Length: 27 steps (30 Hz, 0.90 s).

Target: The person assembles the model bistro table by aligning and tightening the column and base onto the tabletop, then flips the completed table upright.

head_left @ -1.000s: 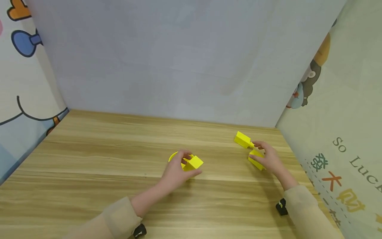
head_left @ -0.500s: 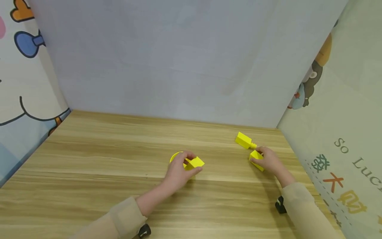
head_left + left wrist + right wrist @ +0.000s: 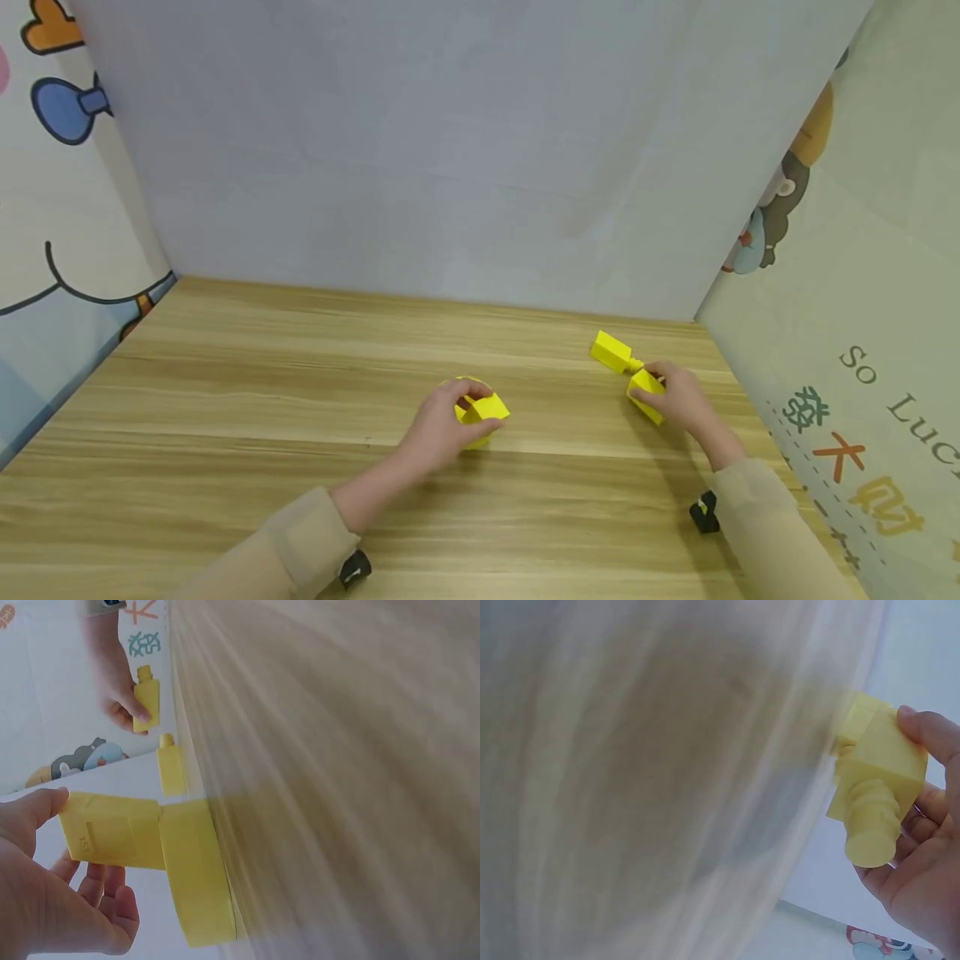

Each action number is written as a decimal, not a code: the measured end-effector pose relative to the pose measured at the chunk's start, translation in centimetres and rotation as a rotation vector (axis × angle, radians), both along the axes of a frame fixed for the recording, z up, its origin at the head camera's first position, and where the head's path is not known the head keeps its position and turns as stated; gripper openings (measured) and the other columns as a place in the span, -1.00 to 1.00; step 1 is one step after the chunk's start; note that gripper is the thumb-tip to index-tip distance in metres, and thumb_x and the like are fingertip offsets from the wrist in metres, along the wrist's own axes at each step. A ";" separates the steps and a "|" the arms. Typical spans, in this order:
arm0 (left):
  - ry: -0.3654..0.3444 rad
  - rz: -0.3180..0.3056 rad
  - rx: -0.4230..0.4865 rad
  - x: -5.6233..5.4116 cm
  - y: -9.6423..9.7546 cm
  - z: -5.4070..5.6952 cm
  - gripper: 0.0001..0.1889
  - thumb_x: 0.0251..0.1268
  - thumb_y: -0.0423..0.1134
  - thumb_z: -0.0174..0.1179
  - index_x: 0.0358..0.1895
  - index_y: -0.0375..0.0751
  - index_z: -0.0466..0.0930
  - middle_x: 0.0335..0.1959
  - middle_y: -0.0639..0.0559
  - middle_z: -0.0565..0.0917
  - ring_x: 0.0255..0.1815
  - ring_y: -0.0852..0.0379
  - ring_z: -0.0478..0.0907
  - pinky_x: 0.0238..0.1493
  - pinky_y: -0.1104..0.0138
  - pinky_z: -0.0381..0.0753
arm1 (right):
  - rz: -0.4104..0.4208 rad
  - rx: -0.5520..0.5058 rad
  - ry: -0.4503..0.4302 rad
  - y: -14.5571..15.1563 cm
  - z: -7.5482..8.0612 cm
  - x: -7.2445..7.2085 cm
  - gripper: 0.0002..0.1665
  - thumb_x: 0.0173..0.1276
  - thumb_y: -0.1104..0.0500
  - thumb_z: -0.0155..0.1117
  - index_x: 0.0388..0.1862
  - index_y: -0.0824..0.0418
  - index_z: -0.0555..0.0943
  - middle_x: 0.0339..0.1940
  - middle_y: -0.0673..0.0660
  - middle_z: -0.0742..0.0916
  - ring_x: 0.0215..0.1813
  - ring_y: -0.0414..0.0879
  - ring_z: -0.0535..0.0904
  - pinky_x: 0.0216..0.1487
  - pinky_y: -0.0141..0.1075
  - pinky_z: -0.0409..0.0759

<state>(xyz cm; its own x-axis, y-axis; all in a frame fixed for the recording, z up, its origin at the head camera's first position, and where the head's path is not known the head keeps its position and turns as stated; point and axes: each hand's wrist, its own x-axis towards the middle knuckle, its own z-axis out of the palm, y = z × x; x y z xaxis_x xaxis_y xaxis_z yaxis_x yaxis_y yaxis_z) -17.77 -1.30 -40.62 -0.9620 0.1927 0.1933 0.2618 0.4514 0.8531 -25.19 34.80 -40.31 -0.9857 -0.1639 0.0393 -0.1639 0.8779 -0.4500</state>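
In the head view, my left hand (image 3: 444,423) pinches an upright yellow rectangular block (image 3: 112,831) between thumb and fingers. The block's lower end meets a round, drum-like yellow piece (image 3: 199,874) on the table; whether they are one part I cannot tell. At the right, my right hand (image 3: 681,400) grips a yellow bottle-shaped block (image 3: 885,761) with a ridged neck, thumb on one side and fingers on the other. It appears slightly raised from the table. Just beyond it, a second yellow bottle-shaped block (image 3: 611,352) lies on its side, neck pointing right.
The wood-grain table (image 3: 262,375) meets a plain pale backdrop (image 3: 420,167) at the rear. Printed panels flank it, with cartoon shapes on the left panel (image 3: 90,217) and lettering on the right panel (image 3: 892,333). Black devices hang under both sleeves.
The round yellow piece under my left hand has shifted slightly rightward and its rim shows less on the left. My right hand has closed in around its bottle-shaped block and tilted it a little.
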 end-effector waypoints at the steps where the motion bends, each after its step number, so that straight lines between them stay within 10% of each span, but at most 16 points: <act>1: 0.000 -0.008 -0.005 -0.1 -0.1 0.0 -0.65 -0.01 -0.21 0.44 -0.10 -0.11 0.63 -0.16 0.09 0.62 -0.20 0.08 0.47 -0.16 0.28 0.51 | -0.004 -0.011 0.003 -0.1 0.2 0.1 -0.36 0.29 0.11 0.29 0.19 0.53 0.40 0.09 0.49 0.54 0.05 0.32 0.49 -0.01 0.05 0.54; 18: 0.019 -0.208 -0.025 -1.7 -2.4 -0.6 -0.65 0.08 -0.21 0.38 -0.02 -0.08 0.62 -0.15 0.07 0.58 -0.16 0.09 0.44 -0.09 0.16 0.52 | -0.050 -0.152 0.213 -3.7 3.7 1.5 -0.36 0.30 -0.10 0.25 0.19 0.31 0.49 0.00 0.30 0.61 -0.06 0.13 0.51 -0.23 -0.15 0.57; 27: 0.040 -0.329 -0.067 -2.7 -3.9 -0.6 -0.65 0.14 -0.18 0.33 0.03 -0.06 0.62 -0.11 0.07 0.59 -0.11 0.11 0.44 -0.06 0.19 0.52 | -0.088 -0.328 0.345 -7.1 4.6 2.3 -0.45 0.23 0.00 0.36 0.08 0.32 0.54 -0.19 0.22 0.64 -0.23 -0.02 0.49 -0.33 -0.58 0.43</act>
